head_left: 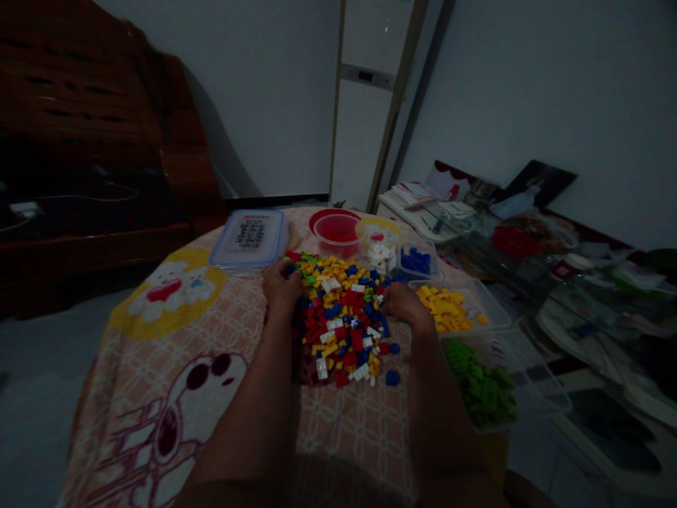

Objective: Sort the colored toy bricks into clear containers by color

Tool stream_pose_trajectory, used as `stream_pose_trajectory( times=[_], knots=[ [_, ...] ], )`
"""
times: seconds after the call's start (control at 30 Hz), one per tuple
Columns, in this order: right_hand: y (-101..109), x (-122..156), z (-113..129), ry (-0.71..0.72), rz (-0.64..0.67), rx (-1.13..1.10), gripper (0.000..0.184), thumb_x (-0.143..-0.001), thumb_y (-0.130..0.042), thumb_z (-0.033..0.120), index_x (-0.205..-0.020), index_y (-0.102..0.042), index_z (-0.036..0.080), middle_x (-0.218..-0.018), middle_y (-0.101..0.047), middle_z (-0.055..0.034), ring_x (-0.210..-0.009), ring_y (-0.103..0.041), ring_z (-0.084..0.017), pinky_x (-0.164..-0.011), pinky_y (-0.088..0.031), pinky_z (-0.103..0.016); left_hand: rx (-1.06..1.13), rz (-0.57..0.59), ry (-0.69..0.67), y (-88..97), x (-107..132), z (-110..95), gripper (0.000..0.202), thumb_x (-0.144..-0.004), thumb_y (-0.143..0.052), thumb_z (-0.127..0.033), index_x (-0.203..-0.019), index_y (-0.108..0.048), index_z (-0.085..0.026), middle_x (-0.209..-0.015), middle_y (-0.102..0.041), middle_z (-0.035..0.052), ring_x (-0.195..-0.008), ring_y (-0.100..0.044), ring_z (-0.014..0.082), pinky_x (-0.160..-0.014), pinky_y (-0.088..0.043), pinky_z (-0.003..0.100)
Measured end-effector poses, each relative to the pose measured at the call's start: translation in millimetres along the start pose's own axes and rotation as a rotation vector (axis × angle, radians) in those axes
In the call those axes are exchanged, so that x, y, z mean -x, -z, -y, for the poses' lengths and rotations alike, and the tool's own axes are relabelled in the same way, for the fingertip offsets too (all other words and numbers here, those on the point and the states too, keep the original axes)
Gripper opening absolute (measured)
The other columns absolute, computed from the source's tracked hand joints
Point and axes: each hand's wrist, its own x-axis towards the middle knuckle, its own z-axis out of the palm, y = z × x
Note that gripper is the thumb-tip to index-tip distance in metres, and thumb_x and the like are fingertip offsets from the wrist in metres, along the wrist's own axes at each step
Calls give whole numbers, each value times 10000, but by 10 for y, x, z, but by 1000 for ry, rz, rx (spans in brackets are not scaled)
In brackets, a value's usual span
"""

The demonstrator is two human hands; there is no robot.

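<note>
A heap of mixed red, yellow, blue, green and white toy bricks [343, 317] lies in the middle of a cartoon-printed cloth [174, 367]. My left hand [280, 286] rests at the heap's far left edge, fingers curled down round a dark brick I cannot make out clearly. At the heap's right side my right hand [402, 303] has its fingers bent into the bricks; whether anything is pinched in them stays hidden.
Clear tubs stand to the right: yellow bricks [449, 307], green bricks [484, 388], blue bricks [417, 259], white bricks [381, 250]. A red bowl [338, 233] and a lidded box [251, 238] sit behind the heap. Cluttered papers and dishes [529, 240] lie at far right.
</note>
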Motion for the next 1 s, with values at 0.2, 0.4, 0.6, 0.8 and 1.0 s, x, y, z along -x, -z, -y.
stream_pose_trajectory(
  times=[0.2,0.4,0.6,0.8,1.0],
  knots=[
    [11,0,-84,-32,-49,-209,102,-736,-627,109,-733,-729,108,-645,-715,-85,-613,-672,-155,-619,-470,-215,-14,8,1,5,-9,-6,344,-745,-646,-247,-1068,-743,-182,-972,-695,63,-919,-622,225,-934,-501,371],
    [-7,-82,-199,-153,-256,-544,149,-720,-590,113,-813,-707,112,-583,-674,-39,-520,-650,-150,-536,-486,-214,-18,-4,-15,0,-15,-3,320,-734,-657,-241,-1039,-742,-193,-968,-690,50,-938,-620,216,-946,-493,352],
    [-7,-219,-255,-247,-786,-926,326,-739,-541,188,-1009,-697,95,-758,-714,-67,-657,-702,-189,-551,-563,-254,-27,4,-8,-22,-27,28,328,-737,-651,-236,-1048,-742,-186,-949,-690,47,-909,-619,213,-904,-503,342],
    [49,-236,-337,-277,-992,-1063,448,-733,-549,172,-1151,-660,57,-1044,-726,-156,-864,-715,-204,-694,-601,-277,-18,3,-16,-27,-36,54,337,-738,-644,-248,-1056,-742,-196,-938,-689,45,-896,-609,214,-897,-501,350],
    [50,-122,-212,-191,-550,-866,236,-767,-576,198,-926,-720,100,-701,-685,-41,-575,-659,-157,-506,-523,-223,-19,8,-18,-25,-36,46,343,-739,-646,-246,-1063,-744,-191,-935,-691,49,-899,-613,215,-916,-500,355]
  ],
)
